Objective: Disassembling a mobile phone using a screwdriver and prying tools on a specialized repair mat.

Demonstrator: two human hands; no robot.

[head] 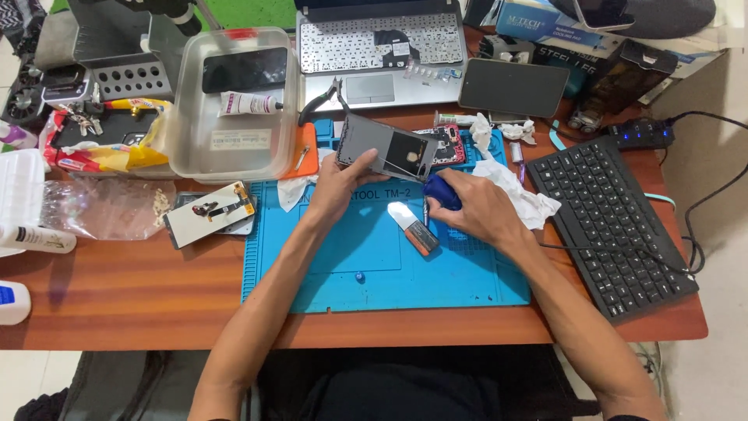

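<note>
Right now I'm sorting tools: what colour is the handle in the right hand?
Dark blue handle, gripped by the right hand; head view.

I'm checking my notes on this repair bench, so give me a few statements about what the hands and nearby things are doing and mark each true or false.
1. The left hand holds a grey phone frame tilted above the blue mat. True.
2. The right hand grips a red hammer. False: a blue-handled tool.
3. A black keyboard lies right of the mat. True.
4. The clear plastic tub sits on the keyboard. False: it stands on the table, left of the mat.
</note>
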